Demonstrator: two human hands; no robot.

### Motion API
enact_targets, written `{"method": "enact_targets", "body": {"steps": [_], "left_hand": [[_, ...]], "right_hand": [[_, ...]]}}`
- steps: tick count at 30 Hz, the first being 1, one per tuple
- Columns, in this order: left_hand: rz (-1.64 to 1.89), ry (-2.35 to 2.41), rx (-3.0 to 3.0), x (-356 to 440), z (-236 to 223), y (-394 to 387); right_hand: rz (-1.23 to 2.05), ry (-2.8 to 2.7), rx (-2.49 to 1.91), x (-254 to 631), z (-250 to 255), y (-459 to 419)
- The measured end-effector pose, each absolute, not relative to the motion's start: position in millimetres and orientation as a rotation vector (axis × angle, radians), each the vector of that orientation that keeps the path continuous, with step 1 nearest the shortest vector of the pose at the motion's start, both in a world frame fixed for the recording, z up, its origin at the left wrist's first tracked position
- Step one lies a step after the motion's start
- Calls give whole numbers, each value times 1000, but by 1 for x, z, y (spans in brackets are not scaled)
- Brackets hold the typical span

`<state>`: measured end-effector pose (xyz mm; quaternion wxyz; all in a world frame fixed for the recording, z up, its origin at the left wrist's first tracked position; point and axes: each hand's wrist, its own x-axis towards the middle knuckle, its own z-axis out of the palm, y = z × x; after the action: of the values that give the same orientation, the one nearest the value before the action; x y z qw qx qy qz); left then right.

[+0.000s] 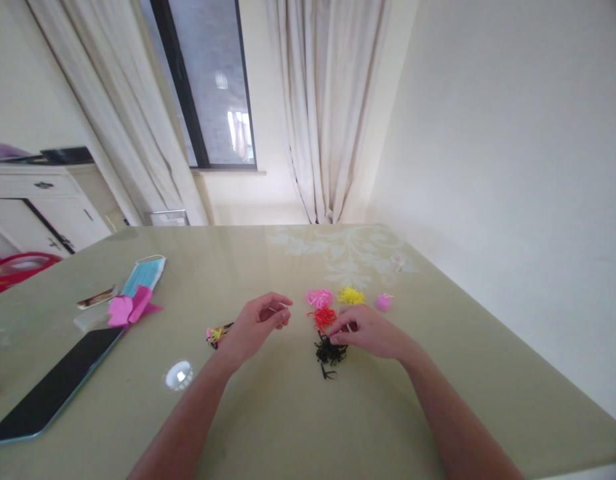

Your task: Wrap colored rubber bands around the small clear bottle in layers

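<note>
My right hand reaches down to a heap of thin black strips, thumb and finger pinched together at its upper edge. Some of the strips look looped, like small elastic bands. Just beyond the black heap lies a red pile, with a pink pile and a yellow pile behind it. My left hand hovers over the table to the left, its fingers curved, thumb and forefinger apart with nothing visible between them. Partly hidden behind my left wrist is a small mixed bunch of yellow, pink and black strips.
A small pink lump sits right of the yellow pile. Leftward on the glossy table are a dark flat slab, folded pink paper, a blue face mask and a round white object. A wall borders the right side.
</note>
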<state>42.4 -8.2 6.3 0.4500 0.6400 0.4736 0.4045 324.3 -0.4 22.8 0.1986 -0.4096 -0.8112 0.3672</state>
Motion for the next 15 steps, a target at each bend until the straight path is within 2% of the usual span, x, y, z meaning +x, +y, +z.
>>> {"method": "enact_targets", "body": {"steps": [6, 15], "left_hand": [[975, 1071, 1345, 60, 10, -18], [950, 1000, 1430, 68, 7, -19]], "right_hand": [[992, -2026, -1124, 300, 19, -10], [1055, -1903, -1039, 283, 13, -15]]}}
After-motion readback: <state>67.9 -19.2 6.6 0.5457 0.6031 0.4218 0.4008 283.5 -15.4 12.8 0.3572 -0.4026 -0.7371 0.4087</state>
